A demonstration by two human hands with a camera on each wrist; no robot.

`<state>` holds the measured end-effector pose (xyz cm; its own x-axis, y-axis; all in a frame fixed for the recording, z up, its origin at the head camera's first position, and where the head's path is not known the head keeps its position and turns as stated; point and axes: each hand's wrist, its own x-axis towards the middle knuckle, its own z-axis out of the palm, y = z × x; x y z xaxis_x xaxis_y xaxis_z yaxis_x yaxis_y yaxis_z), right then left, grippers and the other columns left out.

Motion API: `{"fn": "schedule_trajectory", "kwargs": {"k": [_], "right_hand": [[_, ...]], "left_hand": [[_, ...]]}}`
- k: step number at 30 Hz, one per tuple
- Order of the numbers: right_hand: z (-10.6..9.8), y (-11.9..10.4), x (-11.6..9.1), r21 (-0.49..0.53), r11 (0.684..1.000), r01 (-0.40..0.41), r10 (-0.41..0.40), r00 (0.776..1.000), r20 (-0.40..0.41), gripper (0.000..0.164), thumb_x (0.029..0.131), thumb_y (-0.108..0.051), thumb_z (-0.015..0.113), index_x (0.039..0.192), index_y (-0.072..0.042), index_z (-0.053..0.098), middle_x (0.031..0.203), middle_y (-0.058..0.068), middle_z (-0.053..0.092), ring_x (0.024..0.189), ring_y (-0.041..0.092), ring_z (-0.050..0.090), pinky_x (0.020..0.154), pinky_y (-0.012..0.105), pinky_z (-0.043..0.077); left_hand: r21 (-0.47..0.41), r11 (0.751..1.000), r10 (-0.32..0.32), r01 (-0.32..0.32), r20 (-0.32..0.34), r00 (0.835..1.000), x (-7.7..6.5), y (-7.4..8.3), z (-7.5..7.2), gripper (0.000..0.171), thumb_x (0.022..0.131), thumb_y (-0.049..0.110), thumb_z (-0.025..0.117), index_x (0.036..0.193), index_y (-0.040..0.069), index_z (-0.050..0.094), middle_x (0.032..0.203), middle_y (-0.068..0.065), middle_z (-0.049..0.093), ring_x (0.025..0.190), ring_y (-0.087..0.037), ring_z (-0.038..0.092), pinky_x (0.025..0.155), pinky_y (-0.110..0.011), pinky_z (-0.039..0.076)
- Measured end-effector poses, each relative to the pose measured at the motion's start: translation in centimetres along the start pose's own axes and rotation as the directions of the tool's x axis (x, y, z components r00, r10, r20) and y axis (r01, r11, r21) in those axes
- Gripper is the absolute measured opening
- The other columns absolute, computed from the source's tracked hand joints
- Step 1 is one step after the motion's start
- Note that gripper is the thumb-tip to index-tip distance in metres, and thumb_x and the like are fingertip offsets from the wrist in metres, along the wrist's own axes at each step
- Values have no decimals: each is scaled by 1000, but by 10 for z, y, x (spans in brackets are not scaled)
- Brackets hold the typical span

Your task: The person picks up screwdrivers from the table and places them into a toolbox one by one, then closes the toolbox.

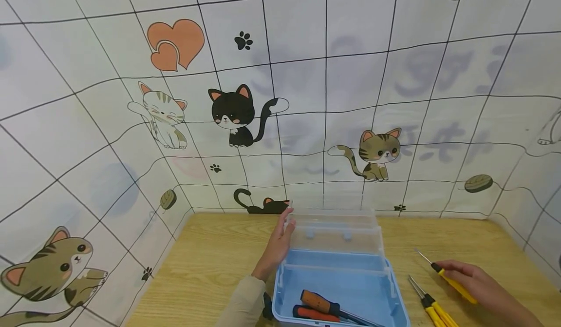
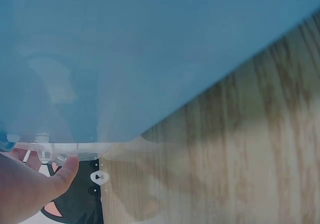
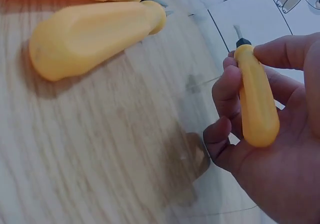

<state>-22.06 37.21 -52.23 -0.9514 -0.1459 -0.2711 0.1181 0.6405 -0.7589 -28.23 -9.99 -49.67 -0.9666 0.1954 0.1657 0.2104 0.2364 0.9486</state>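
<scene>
A light blue toolbox [image 1: 359, 285] stands with its clear lid [image 1: 335, 241] raised at the back. My left hand [image 1: 278, 246] grips the lid's left edge; the left wrist view shows the thumb [image 2: 66, 174] against the clear plastic. In my right hand [image 1: 479, 283] is a screwdriver with a yellow handle [image 3: 257, 99], held above the table to the right of the box, its thin tip pointing away. Inside the box lie a brown-handled screwdriver [image 1: 322, 301] and a red-handled tool [image 1: 313, 314], partly overlapped by the brown one.
Two more yellow-handled screwdrivers [image 1: 434, 310] lie side by side between the box and my right hand. A small black object [image 1: 267, 307] shows at the box's left side. The wooden table [image 1: 210, 263] is backed by a cat-patterned wall covering [image 1: 307, 83].
</scene>
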Motion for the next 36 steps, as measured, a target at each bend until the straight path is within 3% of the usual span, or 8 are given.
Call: {"fn": "schedule_trajectory", "kwargs": {"k": [3, 8, 15, 22, 32, 36], "right_hand": [[-2, -2, 2, 23, 1000, -9, 9, 1000, 9, 43, 106, -15, 39, 136, 14, 48, 135, 36, 49, 114, 40, 55, 89, 44, 53], [-7, -6, 1, 104, 994, -41, 39, 999, 18, 43, 106, -13, 35, 140, 13, 44, 120, 22, 59, 95, 20, 55, 76, 30, 51], [-12, -14, -3, 191, 981, -32, 25, 999, 38, 46, 107, -17, 35, 141, 14, 41, 120, 16, 59, 90, 16, 56, 76, 30, 52], [-13, -20, -2, 204, 979, 8, -13, 1000, 20, 53, 108, -28, 42, 139, 15, 42, 127, 17, 59, 93, 10, 59, 80, 29, 55], [-13, -31, -7, 196, 975, 101, -105, 994, 10, 51, 107, -30, 45, 135, 13, 47, 113, -6, 63, 92, 10, 59, 79, 30, 55], [-14, -33, -6, 230, 958, 169, -182, 983, 34, 42, 108, -26, 42, 133, 7, 53, 107, -16, 62, 90, 11, 59, 76, 29, 54]], "left_hand": [[0, 1000, 10, -10, -12, 1000, 4, -13, 2, 46, 109, 36, 36, 153, 29, 29, 159, -13, 26, 144, -36, 25, 111, -64, 25], [7, 999, 33, -33, -15, 999, 5, -17, 3, 47, 108, 41, 37, 153, 31, 29, 159, -10, 27, 144, -34, 27, 111, -63, 26], [31, 999, 40, -39, -16, 999, 6, -16, 3, 50, 107, 44, 35, 153, 26, 29, 158, -10, 28, 143, -34, 29, 110, -63, 27], [14, 1000, 22, -22, -18, 1000, 5, -15, 2, 45, 107, 45, 37, 150, 38, 31, 157, -6, 29, 143, -31, 29, 112, -61, 26], [11, 1000, 29, -28, -14, 999, 5, -15, 2, 44, 107, 43, 37, 150, 37, 31, 158, -5, 28, 143, -30, 29, 112, -60, 26], [10, 999, 43, -43, -12, 999, 6, -16, 2, 47, 108, 41, 36, 153, 29, 30, 158, -8, 27, 143, -33, 29, 112, -62, 26]]}}
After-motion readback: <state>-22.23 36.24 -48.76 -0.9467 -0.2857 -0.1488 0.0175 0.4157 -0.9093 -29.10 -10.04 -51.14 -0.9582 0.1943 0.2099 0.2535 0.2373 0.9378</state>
